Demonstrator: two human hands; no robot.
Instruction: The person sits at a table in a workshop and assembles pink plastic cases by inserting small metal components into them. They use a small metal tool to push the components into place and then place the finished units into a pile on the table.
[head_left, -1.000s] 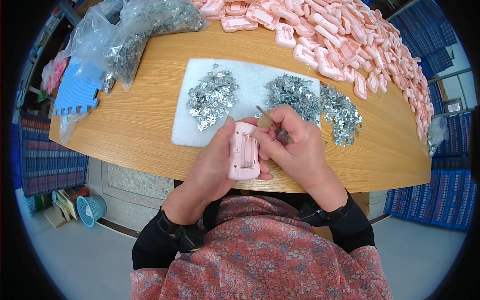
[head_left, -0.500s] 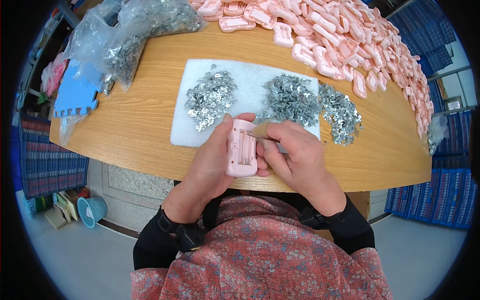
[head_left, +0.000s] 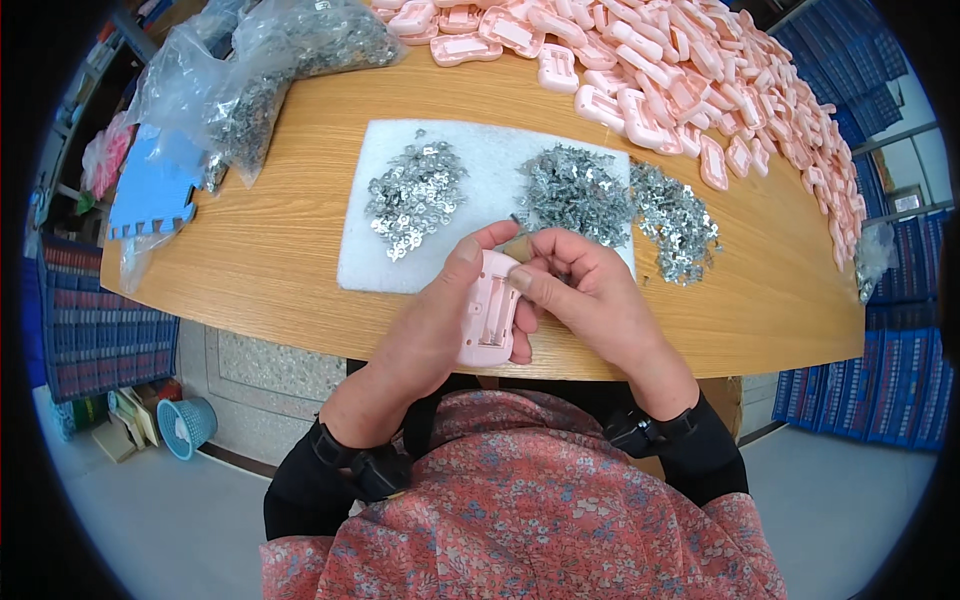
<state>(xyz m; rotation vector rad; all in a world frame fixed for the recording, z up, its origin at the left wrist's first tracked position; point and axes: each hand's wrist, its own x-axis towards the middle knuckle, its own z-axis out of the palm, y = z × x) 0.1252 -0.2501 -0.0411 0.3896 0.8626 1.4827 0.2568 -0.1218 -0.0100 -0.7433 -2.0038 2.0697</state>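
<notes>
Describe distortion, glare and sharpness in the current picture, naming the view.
Head view: the wooden table shows a bowed, fisheye-like near edge; corners go black; glints speckle the left metal pile; the pink casing looks fairly clear, finest details too small to judge.

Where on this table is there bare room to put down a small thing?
Bare wood lies between the clear bag and white pad, and between the rightmost metal heap and pink casings. Crowded: the far right, under the casings, and the front middle, around the left hand, right hand and held casing.
</notes>
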